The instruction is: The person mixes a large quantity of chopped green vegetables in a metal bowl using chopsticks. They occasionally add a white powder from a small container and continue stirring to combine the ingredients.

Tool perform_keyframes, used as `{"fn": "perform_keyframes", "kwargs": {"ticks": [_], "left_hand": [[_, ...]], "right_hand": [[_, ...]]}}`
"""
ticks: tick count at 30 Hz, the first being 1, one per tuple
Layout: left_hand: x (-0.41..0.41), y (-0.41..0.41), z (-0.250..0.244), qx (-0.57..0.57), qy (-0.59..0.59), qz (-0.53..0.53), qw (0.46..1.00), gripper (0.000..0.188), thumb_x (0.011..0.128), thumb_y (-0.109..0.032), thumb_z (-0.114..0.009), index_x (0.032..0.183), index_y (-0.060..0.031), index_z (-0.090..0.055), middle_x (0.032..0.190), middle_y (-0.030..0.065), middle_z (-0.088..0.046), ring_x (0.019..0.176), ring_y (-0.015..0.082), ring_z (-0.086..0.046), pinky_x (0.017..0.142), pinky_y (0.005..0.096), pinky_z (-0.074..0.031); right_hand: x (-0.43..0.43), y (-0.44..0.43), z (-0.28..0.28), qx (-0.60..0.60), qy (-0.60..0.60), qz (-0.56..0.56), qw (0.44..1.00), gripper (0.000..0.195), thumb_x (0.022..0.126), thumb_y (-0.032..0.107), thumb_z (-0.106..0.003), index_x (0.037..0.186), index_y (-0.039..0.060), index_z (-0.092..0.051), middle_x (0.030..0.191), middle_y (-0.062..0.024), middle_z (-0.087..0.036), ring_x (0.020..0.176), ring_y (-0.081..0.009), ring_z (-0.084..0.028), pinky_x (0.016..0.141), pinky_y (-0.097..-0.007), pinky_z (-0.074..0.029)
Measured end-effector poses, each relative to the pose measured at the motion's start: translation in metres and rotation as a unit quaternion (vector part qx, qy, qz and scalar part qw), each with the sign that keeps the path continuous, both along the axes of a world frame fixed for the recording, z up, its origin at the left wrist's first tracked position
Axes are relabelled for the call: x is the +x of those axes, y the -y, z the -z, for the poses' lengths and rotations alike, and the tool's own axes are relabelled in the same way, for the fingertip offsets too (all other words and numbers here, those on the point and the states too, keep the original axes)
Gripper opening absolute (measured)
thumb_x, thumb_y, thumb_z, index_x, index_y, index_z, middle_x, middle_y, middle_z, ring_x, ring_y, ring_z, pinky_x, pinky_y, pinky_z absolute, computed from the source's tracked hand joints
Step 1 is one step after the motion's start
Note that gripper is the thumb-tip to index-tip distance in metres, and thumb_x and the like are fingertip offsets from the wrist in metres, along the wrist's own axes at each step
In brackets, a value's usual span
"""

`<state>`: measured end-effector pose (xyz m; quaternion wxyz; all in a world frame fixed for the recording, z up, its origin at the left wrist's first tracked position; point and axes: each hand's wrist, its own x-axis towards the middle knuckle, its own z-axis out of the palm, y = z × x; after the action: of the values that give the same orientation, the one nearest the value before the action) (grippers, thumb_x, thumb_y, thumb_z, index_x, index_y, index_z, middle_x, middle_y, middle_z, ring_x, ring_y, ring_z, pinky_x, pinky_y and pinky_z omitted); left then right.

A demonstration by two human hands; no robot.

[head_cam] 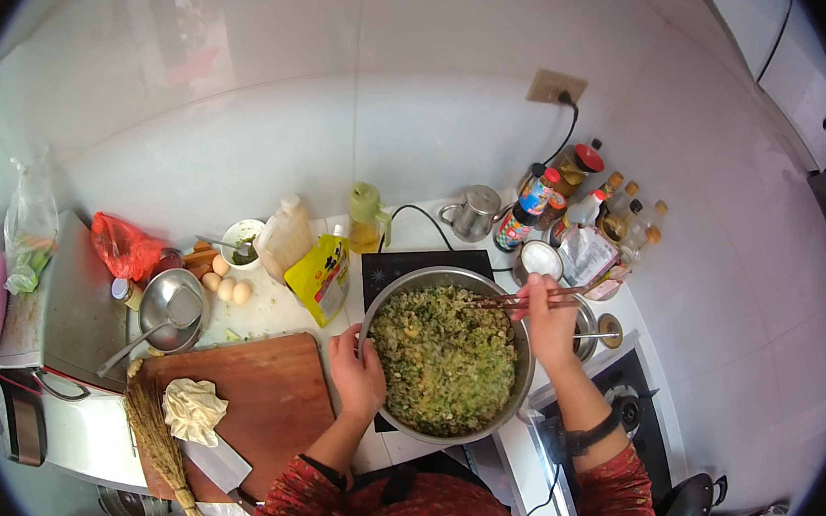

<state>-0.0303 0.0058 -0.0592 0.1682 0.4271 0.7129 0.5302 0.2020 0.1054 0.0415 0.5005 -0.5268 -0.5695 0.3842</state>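
Note:
A large metal bowl (451,438) stands over a black induction cooktop (424,259), nearly filled with a chopped green mixture (445,359). My left hand (358,371) grips the bowl's left rim, thumb at the edge. In my right hand (549,319) is a pair of brown chopsticks (495,301), held over the bowl's upper right side. Their tips touch the mixture near that edge. Part of the cooktop is hidden beneath the bowl.
To the left lies a wooden cutting board (278,405) with a cleaver (216,463), a pale cloth (195,411) and a straw brush (158,439). A yellow pouch (319,278), an oil jug (365,225) and eggs (240,292) stand behind. Bottles (518,225) crowd the right, above a gas stove (625,409).

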Motion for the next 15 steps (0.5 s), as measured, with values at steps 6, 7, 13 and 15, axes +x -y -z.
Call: {"fn": "perform_keyframes", "kwargs": {"ticks": [6, 7, 13, 15], "left_hand": [[0.004, -0.003, -0.003, 0.003, 0.015, 0.001, 1.000, 0.024, 0.090, -0.004, -0.056, 0.113, 0.0002, -0.059, 0.095, 0.0145, -0.052, 0.078, 0.0272, -0.056, 0.072, 0.0362, -0.047], [0.005, -0.002, -0.005, -0.002, 0.013, 0.004, 1.000, 0.024, 0.090, -0.004, -0.056, 0.113, 0.0002, -0.059, 0.095, 0.0144, -0.052, 0.078, 0.0270, -0.056, 0.072, 0.0361, -0.047], [-0.001, 0.001, -0.001, -0.002, 0.013, -0.007, 1.000, 0.024, 0.090, -0.005, -0.056, 0.114, -0.0001, -0.059, 0.095, 0.0141, -0.052, 0.078, 0.0269, -0.056, 0.073, 0.0354, -0.047], [0.000, 0.001, -0.001, 0.001, 0.020, -0.006, 1.000, 0.024, 0.090, -0.005, -0.056, 0.114, -0.0002, -0.059, 0.095, 0.0142, -0.052, 0.079, 0.0269, -0.056, 0.074, 0.0353, -0.047]], "right_hand": [[-0.005, 0.001, 0.031, -0.026, 0.033, -0.008, 0.999, 0.034, 0.100, 0.026, -0.055, 0.077, 0.0007, -0.058, 0.071, -0.0036, -0.062, 0.054, -0.0084, -0.057, 0.050, -0.0224, -0.049], [-0.006, -0.002, 0.034, -0.023, 0.030, 0.008, 0.999, 0.033, 0.099, 0.024, -0.056, 0.077, 0.0006, -0.058, 0.071, -0.0033, -0.062, 0.054, -0.0081, -0.057, 0.050, -0.0220, -0.050], [-0.005, -0.008, -0.015, 0.027, 0.013, -0.015, 0.999, 0.032, 0.099, 0.023, -0.057, 0.077, -0.0002, -0.060, 0.070, -0.0036, -0.063, 0.052, -0.0081, -0.055, 0.048, -0.0224, -0.046], [-0.001, -0.007, -0.002, 0.012, 0.056, 0.000, 0.998, 0.032, 0.099, 0.023, -0.057, 0.077, 0.0002, -0.060, 0.070, -0.0036, -0.063, 0.052, -0.0081, -0.055, 0.048, -0.0228, -0.046]]}}
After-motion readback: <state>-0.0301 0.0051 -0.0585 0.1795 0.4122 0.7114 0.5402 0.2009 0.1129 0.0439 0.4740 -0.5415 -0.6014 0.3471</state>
